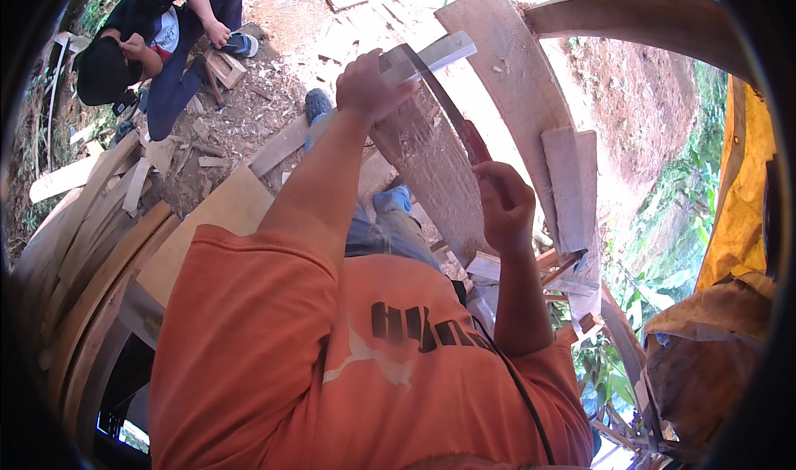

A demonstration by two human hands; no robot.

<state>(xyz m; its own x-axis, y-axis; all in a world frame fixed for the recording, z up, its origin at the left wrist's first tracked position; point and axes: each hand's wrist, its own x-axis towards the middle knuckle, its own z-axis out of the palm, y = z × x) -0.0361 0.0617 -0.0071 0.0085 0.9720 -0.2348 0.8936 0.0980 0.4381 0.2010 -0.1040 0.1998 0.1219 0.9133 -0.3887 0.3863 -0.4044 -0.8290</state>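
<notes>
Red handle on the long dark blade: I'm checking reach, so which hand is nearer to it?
Right. The right hand is at the red handle's lower end; the left hand is farther, up and left, on the pale wooden strip.

Outdoor woodwkg spot, dirt grnd (634, 97) w/ wood chips (278, 84), stacked planks (108, 275), green plants (663, 275)

- Strong daylight burns the dirt ground (286, 9) nearly white in places.
- Glare whitens the narrow wood strip (452, 49).
- The orange T-shirt (249, 321) sits in softer shade.
- Foliage (663, 263) at right looks washed out, hazy.
- Fisheye distortion bows the stacked boards (108, 279); black vignetting swallows the corners.
</notes>
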